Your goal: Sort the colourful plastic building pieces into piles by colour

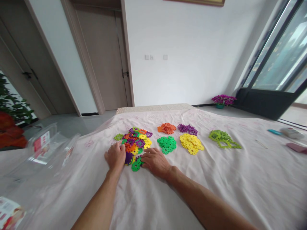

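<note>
A mixed pile of flat plastic snowflake building discs in purple, orange, green and yellow lies on the sheet between my hands. My left hand rests at the pile's left edge with its fingers curled, against a dark purple disc. At the right edge, my right hand bends its fingers down onto the pieces, beside some green discs. What either hand grips is hidden. Single-colour heaps lie to the right: orange, purple, green, yellow and lime-green.
A pale, wrinkled sheet covers the table. Clear plastic containers with labels stand at the left. Small items, including a blue one and a dark pink one, lie at the far right. Potted purple flowers stand beyond the table.
</note>
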Action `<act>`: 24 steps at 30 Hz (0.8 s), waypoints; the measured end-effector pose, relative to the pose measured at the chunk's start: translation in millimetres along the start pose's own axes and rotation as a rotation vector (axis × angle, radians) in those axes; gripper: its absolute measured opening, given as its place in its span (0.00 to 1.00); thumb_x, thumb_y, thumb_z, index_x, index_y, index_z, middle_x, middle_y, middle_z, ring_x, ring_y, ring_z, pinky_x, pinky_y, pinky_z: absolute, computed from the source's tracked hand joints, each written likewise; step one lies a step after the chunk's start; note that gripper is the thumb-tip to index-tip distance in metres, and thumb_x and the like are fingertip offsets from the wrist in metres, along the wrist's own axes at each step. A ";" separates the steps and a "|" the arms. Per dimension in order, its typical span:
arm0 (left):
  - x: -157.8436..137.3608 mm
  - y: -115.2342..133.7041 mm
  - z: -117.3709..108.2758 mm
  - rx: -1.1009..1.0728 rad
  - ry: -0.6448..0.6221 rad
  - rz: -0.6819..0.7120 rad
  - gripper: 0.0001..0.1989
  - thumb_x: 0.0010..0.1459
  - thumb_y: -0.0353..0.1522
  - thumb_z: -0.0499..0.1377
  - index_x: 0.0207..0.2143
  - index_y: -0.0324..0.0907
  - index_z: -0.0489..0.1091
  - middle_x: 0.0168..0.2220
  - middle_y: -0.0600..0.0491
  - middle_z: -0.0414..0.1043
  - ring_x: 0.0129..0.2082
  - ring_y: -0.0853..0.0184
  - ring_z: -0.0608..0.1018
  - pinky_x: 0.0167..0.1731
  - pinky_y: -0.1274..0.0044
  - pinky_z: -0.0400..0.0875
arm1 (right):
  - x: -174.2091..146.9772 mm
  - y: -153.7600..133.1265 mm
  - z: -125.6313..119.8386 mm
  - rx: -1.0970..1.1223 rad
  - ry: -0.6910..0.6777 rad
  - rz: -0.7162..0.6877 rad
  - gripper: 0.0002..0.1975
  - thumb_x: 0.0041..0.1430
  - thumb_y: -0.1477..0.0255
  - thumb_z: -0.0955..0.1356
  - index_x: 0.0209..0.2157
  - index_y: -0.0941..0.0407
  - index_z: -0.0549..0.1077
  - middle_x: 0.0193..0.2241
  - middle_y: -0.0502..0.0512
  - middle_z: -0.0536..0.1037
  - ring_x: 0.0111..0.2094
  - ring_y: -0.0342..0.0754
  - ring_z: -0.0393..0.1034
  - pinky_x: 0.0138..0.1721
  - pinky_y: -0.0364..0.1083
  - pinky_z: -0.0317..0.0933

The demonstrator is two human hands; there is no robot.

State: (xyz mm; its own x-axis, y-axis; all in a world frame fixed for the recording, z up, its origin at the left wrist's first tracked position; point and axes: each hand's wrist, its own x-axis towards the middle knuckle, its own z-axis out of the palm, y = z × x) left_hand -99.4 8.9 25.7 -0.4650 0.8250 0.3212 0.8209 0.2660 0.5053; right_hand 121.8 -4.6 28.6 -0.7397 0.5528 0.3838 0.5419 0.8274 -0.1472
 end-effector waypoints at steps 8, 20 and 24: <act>0.2 -4.1 6.6 0.023 -0.054 0.019 0.21 0.65 0.38 0.47 0.53 0.45 0.72 0.55 0.46 0.74 0.55 0.54 0.72 0.60 0.54 0.53 | 2.6 -8.4 -3.4 -0.014 0.008 0.027 0.16 0.63 0.58 0.68 0.45 0.53 0.76 0.43 0.55 0.79 0.51 0.53 0.66 0.52 0.51 0.57; -0.8 -3.2 6.8 0.046 -0.060 0.038 0.21 0.64 0.39 0.47 0.53 0.45 0.72 0.56 0.45 0.73 0.56 0.55 0.72 0.61 0.55 0.52 | -2.2 -2.9 -2.9 0.103 0.096 -0.022 0.13 0.70 0.64 0.62 0.42 0.54 0.76 0.41 0.55 0.79 0.44 0.47 0.70 0.49 0.47 0.58; 1.1 -5.5 9.6 0.052 -0.070 0.038 0.21 0.64 0.39 0.47 0.54 0.45 0.71 0.56 0.45 0.72 0.56 0.54 0.72 0.61 0.55 0.52 | -3.3 7.6 -3.0 0.079 0.214 0.170 0.15 0.70 0.65 0.61 0.38 0.54 0.77 0.36 0.55 0.79 0.40 0.47 0.70 0.45 0.46 0.59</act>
State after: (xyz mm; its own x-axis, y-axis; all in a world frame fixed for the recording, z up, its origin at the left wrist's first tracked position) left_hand -101.2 13.1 15.6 -0.4102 0.8674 0.2817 0.8546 0.2577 0.4507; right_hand 129.5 -0.5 28.9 -0.5353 0.6576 0.5302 0.6118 0.7346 -0.2934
